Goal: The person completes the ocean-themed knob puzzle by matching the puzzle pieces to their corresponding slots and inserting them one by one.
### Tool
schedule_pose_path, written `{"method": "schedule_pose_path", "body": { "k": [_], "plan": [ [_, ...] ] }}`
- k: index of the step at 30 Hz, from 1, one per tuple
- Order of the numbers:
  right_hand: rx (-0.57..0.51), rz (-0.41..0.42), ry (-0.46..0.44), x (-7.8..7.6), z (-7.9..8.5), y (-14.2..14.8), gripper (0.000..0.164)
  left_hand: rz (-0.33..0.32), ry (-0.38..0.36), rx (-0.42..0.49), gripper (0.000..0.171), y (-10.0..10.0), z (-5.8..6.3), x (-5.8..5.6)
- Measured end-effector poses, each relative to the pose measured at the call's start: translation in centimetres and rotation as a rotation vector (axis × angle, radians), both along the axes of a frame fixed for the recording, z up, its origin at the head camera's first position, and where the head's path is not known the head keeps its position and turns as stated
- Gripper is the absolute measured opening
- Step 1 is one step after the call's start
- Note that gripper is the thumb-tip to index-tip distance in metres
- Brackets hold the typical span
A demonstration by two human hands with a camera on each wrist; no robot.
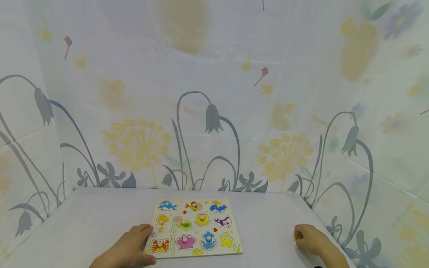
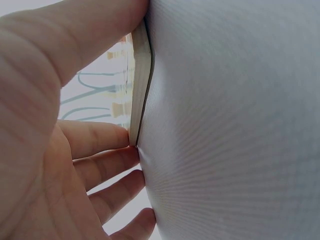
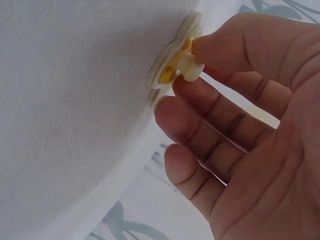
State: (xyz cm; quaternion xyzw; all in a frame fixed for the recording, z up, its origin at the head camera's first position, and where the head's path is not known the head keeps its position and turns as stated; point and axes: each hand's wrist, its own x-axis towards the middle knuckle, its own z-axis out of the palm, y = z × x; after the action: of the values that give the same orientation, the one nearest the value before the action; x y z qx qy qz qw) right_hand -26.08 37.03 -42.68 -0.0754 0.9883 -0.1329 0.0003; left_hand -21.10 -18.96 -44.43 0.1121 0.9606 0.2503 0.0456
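Observation:
A wooden peg puzzle board (image 1: 197, 255) with sea-animal pictures lies flat on the table. My left hand (image 1: 125, 248) is at its near left corner, fingers along the left side and thumb by the front edge. In the left wrist view, the thumb and index finger touch the board's edge (image 2: 141, 75), with the other fingers spread. Off to the right of the board, my right hand (image 1: 311, 238) pinches a yellow knobbed puzzle piece (image 3: 172, 65) by its pale knob (image 3: 190, 68). That piece stands tilted at the tabletop; its full shape is hidden.
White cloth covers the table (image 1: 268, 223). Behind and on both sides hangs a pale curtain (image 1: 214, 156) printed with flowers. Several knobbed pieces, such as a crab (image 1: 160, 246) and a squid (image 1: 208, 241), sit in the board. A small dark object (image 1: 318, 267) shows at the bottom edge.

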Motion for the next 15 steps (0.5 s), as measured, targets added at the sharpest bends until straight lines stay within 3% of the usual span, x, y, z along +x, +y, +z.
{"method": "schedule_pose_path", "body": {
  "k": [15],
  "plan": [
    [-0.035,0.013,0.014,0.01,-0.40,0.48,0.020,-0.003,0.001,0.005,0.096,-0.08,-0.06,-0.01]
  ]
}}
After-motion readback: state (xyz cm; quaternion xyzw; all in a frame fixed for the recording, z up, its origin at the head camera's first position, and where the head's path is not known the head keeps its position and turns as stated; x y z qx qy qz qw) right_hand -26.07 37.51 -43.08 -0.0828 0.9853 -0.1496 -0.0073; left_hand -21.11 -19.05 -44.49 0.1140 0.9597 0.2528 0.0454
